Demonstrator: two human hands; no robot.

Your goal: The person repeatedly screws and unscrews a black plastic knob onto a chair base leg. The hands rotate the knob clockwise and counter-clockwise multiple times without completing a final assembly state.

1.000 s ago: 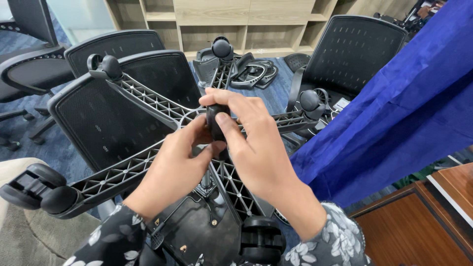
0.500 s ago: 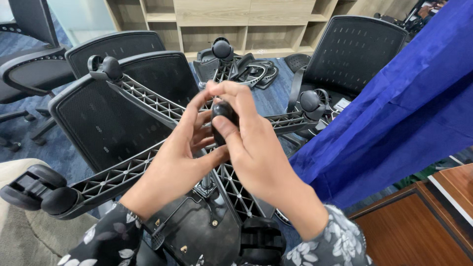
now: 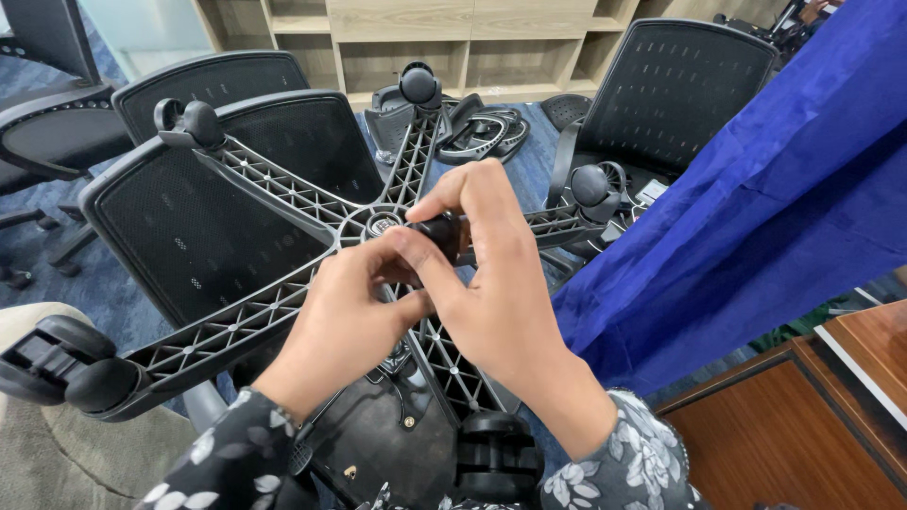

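A black five-armed chair base (image 3: pixel 283 194) lies upturned in front of me, with castor wheels (image 3: pixel 189 121) at its arm ends. Both hands meet just right of its central hub (image 3: pixel 381 224). My right hand (image 3: pixel 496 293) pinches a small black round part (image 3: pixel 440 230) between thumb and fingers. My left hand (image 3: pixel 354 316) comes from below, its fingertips touching the same part and the right thumb. What the part is cannot be made out.
Black mesh chair backs (image 3: pixel 198 246) stand behind the base and at the far right (image 3: pixel 675 90). A blue cloth (image 3: pixel 756 208) drapes over the right side, above a brown wooden desk edge (image 3: pixel 850 378). Loose black armrest parts (image 3: pixel 482 132) lie before wooden shelves (image 3: pixel 425 42).
Both hands have shifted slightly right and up off the hub, and the small black part now shows more clearly between my right fingers.
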